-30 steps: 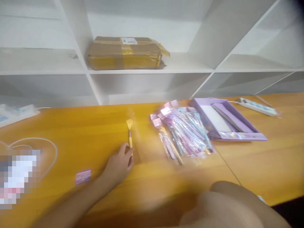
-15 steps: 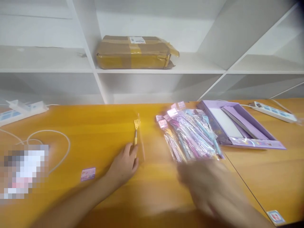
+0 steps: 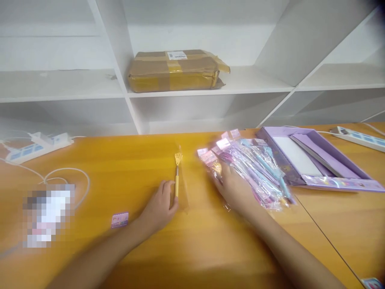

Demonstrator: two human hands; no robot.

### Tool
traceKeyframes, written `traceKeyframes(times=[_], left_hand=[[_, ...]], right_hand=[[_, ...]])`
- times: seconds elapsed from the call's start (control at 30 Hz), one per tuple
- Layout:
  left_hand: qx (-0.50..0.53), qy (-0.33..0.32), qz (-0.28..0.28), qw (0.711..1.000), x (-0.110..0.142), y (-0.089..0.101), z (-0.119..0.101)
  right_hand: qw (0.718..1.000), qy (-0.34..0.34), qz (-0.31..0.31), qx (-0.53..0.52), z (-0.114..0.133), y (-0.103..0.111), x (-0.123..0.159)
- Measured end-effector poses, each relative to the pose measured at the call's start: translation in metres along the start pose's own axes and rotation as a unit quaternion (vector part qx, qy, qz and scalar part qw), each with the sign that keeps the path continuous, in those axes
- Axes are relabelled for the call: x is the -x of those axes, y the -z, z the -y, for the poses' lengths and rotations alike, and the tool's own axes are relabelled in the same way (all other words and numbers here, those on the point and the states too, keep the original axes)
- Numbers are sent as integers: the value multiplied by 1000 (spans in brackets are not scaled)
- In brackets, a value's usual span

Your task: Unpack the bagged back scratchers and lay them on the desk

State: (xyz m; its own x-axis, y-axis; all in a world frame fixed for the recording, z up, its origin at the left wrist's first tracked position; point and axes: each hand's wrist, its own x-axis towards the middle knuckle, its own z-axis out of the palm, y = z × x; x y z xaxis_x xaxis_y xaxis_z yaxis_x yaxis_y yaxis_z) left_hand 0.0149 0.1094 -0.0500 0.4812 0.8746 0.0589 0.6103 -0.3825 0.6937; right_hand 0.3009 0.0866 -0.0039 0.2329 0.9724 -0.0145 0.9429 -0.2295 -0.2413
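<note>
A yellow back scratcher (image 3: pixel 177 184) with a small hand-shaped head lies on the wooden table, pointing away from me. My left hand (image 3: pixel 161 204) rests beside its handle, thumb and index finger apart, near or touching its lower end. Just right of it lies a clear plastic sleeve (image 3: pixel 185 188). My right hand (image 3: pixel 236 190) is at the left side of a pile of bagged back scratchers (image 3: pixel 255 164) in pink, purple and blue. Its fingers close on a bagged yellow back scratcher (image 3: pixel 216 167); the fingertips are partly hidden.
Right of the pile stands an open purple box (image 3: pixel 325 180) with a flap inside. A small purple card (image 3: pixel 119 220) lies left of my forearm. Power strips (image 3: pixel 39 148) and cables sit at both sides. Behind, a taped carton (image 3: pixel 177 74) rests on the white shelf (image 3: pixel 252 86).
My right hand has moved forward onto the pile and taken hold of a bagged yellow scratcher. My left fingers have come off the loose scratcher's handle. The view has shifted slightly.
</note>
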Motion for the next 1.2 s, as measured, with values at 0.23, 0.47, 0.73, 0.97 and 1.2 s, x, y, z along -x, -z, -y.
traceKeyframes(times=[0.23,0.47,0.73,0.97,1.2], left_hand=[[396,15,30,918,4,6,-20],[481,176,-32,859,10,-13,-11],[421,79,55,902,30,-23,-5],[367,53,73,926,28,-20,-5],[293,25,80,952,24,-12,-8]], right_hand=[[965,112,90,-221,57,-3,49],[955,231,25,-186,84,-24,53],[855,472,-81,-198,55,-41,25],[851,462,-35,-248,47,-55,28],[860,455,-97,-210,54,-58,31]])
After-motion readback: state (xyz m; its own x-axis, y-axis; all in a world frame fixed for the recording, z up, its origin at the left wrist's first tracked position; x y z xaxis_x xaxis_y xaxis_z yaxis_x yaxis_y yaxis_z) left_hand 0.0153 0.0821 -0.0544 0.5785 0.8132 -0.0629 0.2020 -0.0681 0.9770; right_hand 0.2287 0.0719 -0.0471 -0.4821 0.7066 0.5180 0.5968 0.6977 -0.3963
